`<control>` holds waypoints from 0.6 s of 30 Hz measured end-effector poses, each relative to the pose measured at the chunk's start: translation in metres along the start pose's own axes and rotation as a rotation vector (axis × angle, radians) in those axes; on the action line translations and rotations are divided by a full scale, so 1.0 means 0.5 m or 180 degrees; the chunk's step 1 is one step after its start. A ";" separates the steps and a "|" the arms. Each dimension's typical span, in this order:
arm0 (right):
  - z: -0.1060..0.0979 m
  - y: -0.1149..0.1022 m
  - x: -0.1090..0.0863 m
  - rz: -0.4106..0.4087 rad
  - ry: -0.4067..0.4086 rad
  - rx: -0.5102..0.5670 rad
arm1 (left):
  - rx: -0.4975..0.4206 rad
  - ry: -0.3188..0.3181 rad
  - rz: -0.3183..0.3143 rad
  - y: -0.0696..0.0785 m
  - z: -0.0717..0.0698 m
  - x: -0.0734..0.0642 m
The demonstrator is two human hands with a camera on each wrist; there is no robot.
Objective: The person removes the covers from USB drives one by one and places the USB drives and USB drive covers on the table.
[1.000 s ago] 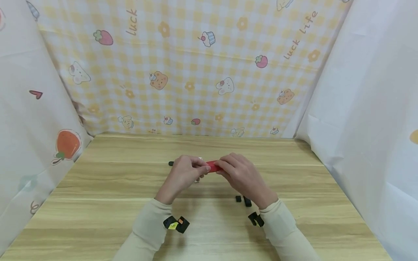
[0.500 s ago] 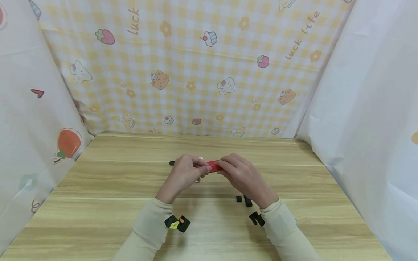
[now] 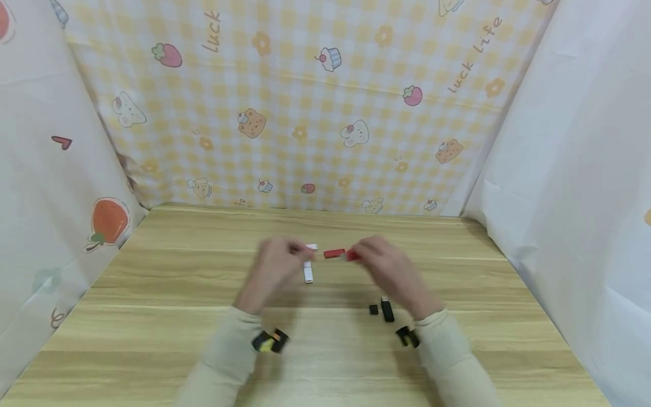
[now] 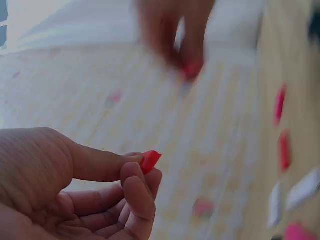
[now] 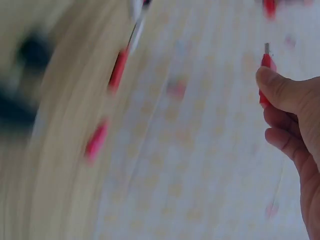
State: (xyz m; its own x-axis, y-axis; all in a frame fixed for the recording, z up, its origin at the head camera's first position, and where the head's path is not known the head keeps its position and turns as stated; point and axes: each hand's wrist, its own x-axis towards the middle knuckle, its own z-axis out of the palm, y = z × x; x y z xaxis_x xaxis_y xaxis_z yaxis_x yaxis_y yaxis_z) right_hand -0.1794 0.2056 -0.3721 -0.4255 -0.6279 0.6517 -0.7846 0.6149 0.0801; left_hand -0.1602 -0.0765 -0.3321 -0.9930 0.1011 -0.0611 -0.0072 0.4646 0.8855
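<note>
Two bare hands are raised over a wood-grain worktop (image 3: 152,339), well apart. The left hand (image 3: 274,268) has its grip closed in a pinch, thumb and fingers clamped on a small, smooth red cap (image 4: 151,161). The right hand (image 3: 389,268) has its thumb and fingers clamped on a slim red stick (image 5: 266,80) with a bare metal plug (image 5: 267,48) at its tip; stick and cap are apart, both held in the air.

Below on the worktop lie more small, hard-looking pieces: a flat red bar (image 3: 334,254) between the hands, a glossy white stick (image 3: 308,272), and a white piece (image 3: 312,247) partly hidden by the left hand. Nearer the person, a black oblong stick (image 3: 387,310) with a metal end lies beside a squarish black cap (image 3: 373,310). The right-wrist view adds a bright pink piece (image 5: 96,140), perhaps a stick as well, but blur hides its detail.

Pale cream sleeves (image 3: 221,350) cover the arms. Behind hangs soft, slightly creased fabric (image 3: 285,102) in yellow-and-white check, printed with strawberries, cupcakes and animal faces.
</note>
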 end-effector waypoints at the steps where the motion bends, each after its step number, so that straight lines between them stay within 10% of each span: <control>1: -0.009 0.016 -0.013 0.0071 0.0029 -0.0057 | -0.0029 0.0065 -0.0070 -0.005 -0.026 -0.003; 7: -0.057 0.064 -0.044 0.0322 0.0145 -0.0294 | -0.0303 0.0345 -0.0207 -0.008 -0.135 -0.015; 18: -0.050 0.031 -0.021 0.0423 -0.0108 -0.0147 | 0.0057 0.0353 0.0103 -0.007 -0.097 -0.001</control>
State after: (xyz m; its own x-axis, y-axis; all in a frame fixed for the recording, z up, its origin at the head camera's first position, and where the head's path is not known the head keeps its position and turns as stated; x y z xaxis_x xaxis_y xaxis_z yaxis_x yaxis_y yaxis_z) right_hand -0.1757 0.2336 -0.3591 -0.5399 -0.5547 0.6331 -0.6990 0.7145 0.0300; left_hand -0.1652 -0.1208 -0.3128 -0.9996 0.0189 0.0195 0.0262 0.4783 0.8778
